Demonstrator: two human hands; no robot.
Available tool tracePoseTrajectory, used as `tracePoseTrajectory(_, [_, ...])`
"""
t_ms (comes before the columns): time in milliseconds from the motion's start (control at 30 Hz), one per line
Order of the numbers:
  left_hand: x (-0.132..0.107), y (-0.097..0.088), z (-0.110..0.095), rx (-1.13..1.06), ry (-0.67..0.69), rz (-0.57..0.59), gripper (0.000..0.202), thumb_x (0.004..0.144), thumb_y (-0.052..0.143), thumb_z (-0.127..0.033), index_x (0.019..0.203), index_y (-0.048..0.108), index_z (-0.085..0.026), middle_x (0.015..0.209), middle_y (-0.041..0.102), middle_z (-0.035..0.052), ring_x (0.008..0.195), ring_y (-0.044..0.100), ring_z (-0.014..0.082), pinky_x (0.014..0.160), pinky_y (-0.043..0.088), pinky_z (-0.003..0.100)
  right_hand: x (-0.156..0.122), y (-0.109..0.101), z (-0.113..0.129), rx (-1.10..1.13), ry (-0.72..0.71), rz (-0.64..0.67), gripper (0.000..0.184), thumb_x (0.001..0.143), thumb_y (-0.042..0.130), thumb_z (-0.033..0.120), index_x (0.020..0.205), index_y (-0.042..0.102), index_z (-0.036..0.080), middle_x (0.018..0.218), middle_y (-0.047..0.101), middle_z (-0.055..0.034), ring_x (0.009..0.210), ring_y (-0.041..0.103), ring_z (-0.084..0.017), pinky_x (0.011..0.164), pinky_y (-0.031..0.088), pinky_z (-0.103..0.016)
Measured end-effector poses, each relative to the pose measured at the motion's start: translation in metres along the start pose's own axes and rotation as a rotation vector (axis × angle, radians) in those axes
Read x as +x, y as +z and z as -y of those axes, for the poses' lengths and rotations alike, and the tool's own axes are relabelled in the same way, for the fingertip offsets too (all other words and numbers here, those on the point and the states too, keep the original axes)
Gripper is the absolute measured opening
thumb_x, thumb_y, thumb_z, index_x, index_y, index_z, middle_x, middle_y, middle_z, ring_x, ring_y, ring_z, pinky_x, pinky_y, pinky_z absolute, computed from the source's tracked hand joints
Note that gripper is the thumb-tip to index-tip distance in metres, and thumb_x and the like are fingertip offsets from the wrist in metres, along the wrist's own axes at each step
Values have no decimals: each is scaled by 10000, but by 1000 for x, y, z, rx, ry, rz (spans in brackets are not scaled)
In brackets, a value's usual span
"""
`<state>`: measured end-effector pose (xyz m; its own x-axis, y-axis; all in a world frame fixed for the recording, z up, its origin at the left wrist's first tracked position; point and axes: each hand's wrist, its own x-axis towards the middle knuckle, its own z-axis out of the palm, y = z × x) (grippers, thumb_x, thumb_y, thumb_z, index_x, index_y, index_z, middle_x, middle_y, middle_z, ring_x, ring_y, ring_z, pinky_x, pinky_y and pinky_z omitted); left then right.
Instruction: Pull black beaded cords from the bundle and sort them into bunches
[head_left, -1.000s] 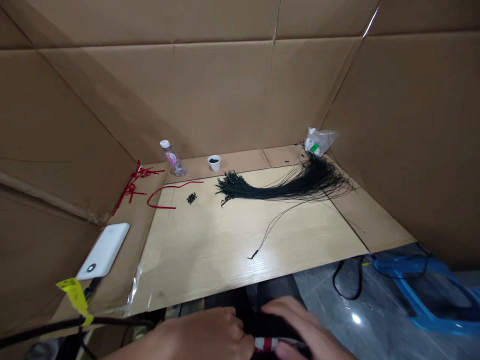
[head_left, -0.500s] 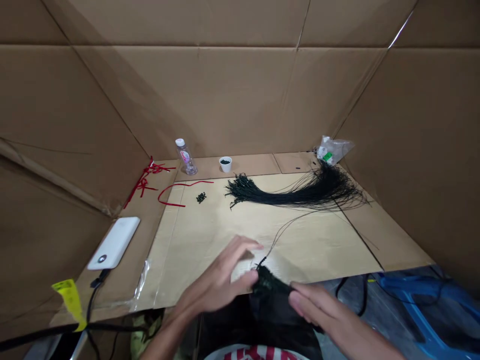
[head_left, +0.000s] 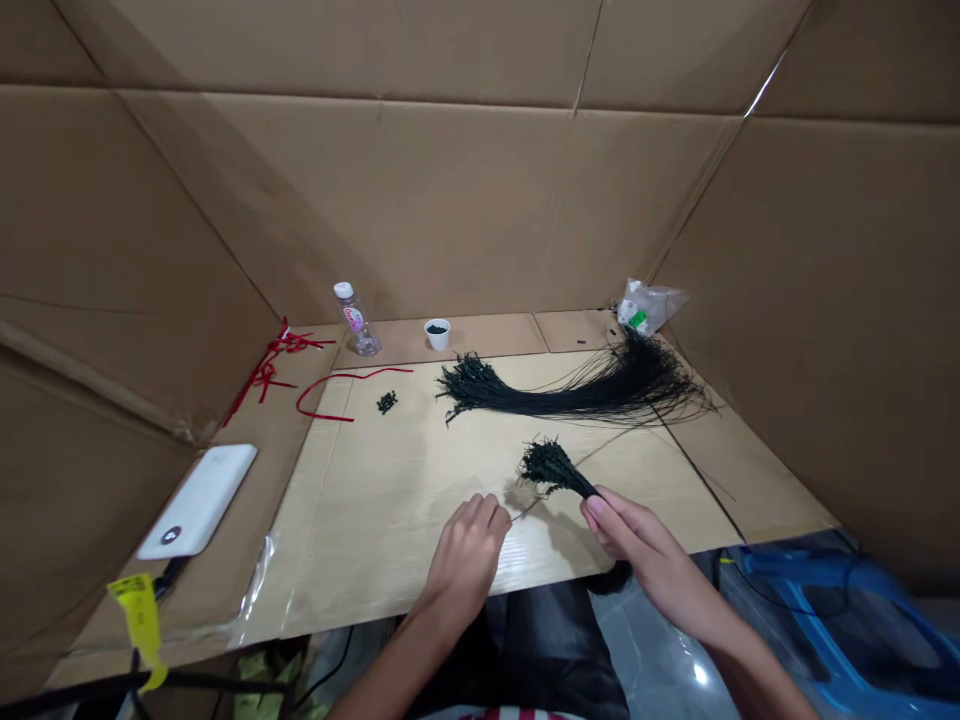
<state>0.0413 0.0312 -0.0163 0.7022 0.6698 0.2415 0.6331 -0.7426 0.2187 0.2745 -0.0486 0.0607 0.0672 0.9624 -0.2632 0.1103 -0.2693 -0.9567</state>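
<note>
My right hand clamped on a black cord bundle; my left hand curled at the board's front edge, grip unconfirmed.

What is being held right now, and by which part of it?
The right hand grips a bundle of black cords just below its bristly end. The left hand looks empty.

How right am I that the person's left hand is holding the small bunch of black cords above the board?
Not quite: the head view shows the right hand, not the left hand, holding the small bunch of black cords above the board.
</note>
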Motion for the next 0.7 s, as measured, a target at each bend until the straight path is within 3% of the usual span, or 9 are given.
tracePoseTrajectory(133, [-9,-27,-10,79,105,-9,146,1044,623,-74,967,665,-191,940,680,40,878,627,267,801,474,417,14,19,-1,-60,-83,49,446,1131,486,618,910,576,241,802,462,44,764,438,-181,714,363,-293])
tracePoseTrajectory(300, [-1,-77,-16,208,290,-203,68,1067,623,-120,1029,662,-160,918,664,31,849,573,245,780,395,410,19,45,8,-169,-292,80,367,1164,474,475,902,586,244,927,583,5,896,561,-205,835,421,-299])
tracePoseTrajectory(400, [8,-98,-9,230,349,-255,121,1094,578,-122,1021,667,-158,900,684,31,848,573,242,791,377,408,16,51,16,-207,-315,81,349,1170,463,458,908,558,249,922,602,7,895,585,-208,836,430,-299])
tracePoseTrajectory(700, [7,-118,13,93,343,-277,124,1103,570,-125,1088,684,-172,942,746,47,878,597,240,790,367,398,3,49,19,-262,-226,104,410,1177,418,513,942,617,243,927,671,5,938,636,-220,882,437,-302])
